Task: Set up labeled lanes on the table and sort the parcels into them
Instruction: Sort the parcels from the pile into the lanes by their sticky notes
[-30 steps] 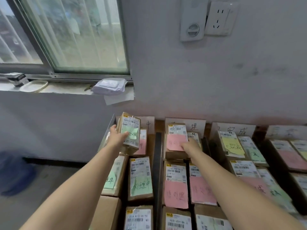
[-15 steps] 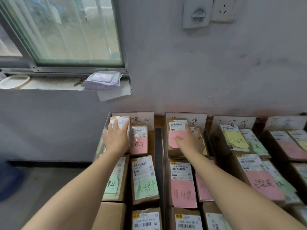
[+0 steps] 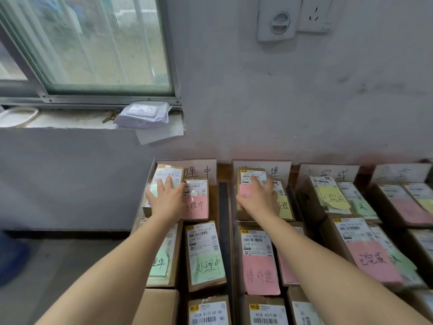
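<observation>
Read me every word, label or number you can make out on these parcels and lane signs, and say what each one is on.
"理中": far-left lane sign, start hidden by a parcel.
"已完成": pink note on a right parcel.
"已完成": yellow note.
"待处理": pink note on a middle parcel.
"处理中": green note.
"理中": pink note, partly hidden by the left hand.
Shipping label print and barcodes: too small or blurred to read surely.

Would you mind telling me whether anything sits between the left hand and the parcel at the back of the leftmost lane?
Nothing visible does: the left hand lies flat, directly on the parcel, which sits just before the lane sign.
</observation>
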`<state>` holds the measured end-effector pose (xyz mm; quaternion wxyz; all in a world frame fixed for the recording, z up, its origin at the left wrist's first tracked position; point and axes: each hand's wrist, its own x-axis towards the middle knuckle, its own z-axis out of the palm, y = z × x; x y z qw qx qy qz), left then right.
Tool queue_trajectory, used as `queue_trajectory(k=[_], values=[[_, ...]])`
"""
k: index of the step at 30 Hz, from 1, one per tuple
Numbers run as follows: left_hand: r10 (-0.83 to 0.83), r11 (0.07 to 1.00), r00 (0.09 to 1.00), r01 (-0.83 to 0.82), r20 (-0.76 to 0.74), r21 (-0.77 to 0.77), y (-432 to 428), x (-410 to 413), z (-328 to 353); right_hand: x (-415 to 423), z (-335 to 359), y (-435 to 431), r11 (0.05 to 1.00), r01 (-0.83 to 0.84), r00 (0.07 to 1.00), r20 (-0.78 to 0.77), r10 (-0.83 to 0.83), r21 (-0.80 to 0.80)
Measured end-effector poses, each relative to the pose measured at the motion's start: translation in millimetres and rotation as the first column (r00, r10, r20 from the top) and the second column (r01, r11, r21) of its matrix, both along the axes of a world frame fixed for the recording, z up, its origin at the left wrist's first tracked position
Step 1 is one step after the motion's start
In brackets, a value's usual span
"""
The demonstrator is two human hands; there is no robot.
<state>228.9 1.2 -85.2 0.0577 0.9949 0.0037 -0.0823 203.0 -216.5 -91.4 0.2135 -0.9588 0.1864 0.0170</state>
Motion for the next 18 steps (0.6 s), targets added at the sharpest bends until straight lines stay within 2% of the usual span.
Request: queue_trajectory(k=[4,9,15,18], values=[[-0.011,1.000,1.000,0.011,-0.019,-0.010,1.2,-2.8,2.2,-2.6,5.4,-1.2,0.997,-0.051,0.998,-0.035,0.049,-0.059],[-0.070,0.997,0.997,0.070,0.033,0.012,-15.1,-13.5,13.7,-10.7,19.6,-6.1,0.987,-0.131,0.991,-0.011,0.131,-0.097],[-0.170,0.985,0.969,0.172,0.179,0.007,-50.7,-33.0,37.0,-34.9,43.0,-31.8,0.928,-0.258,0.965,-0.015,0.263,-0.268],[-0.214,0.976,0.951,0.216,0.224,0.013,-73.2,-47.8,51.9,-48.9,52.4,-52.7,0.916,-0.277,0.958,-0.010,0.287,-0.291]])
